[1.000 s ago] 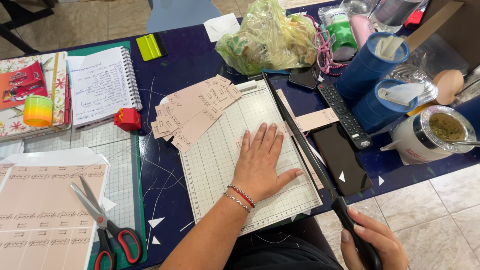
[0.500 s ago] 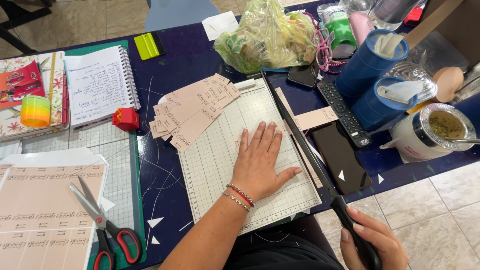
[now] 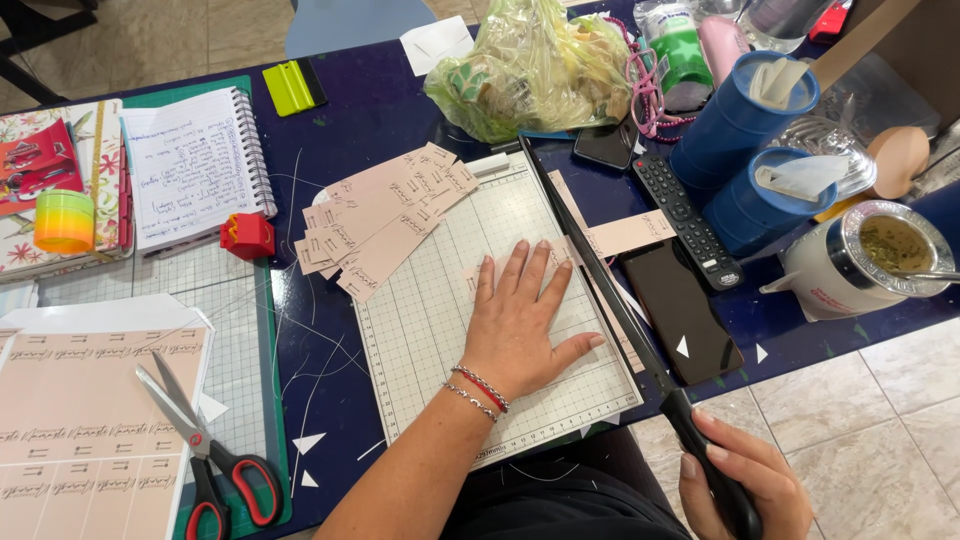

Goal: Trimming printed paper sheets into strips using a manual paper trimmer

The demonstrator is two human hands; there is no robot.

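The cut on the paper trimmer is at the pressing-down stage: the left hand lies flat, fingers spread, pinning a pale pink card strip to the gridded board, while the right hand is closed around the black handle of the blade arm, which lies low along the board's right edge. As I judge it, the next move calls for keeping the strip square to the grid lines and the left fingertips back from the blade line, since they sit just beside it. The strip itself is thin, matte, pale pink card with small dark printed marks; one end juts out past the blade to the right, towards the remote control, and the rest is hidden under the palm. A loose fan of cut pink strips lies at the trimmer's upper left corner, partly on the dark blue counter. Scissors with red handles rest on an uncut pink sheet at far left
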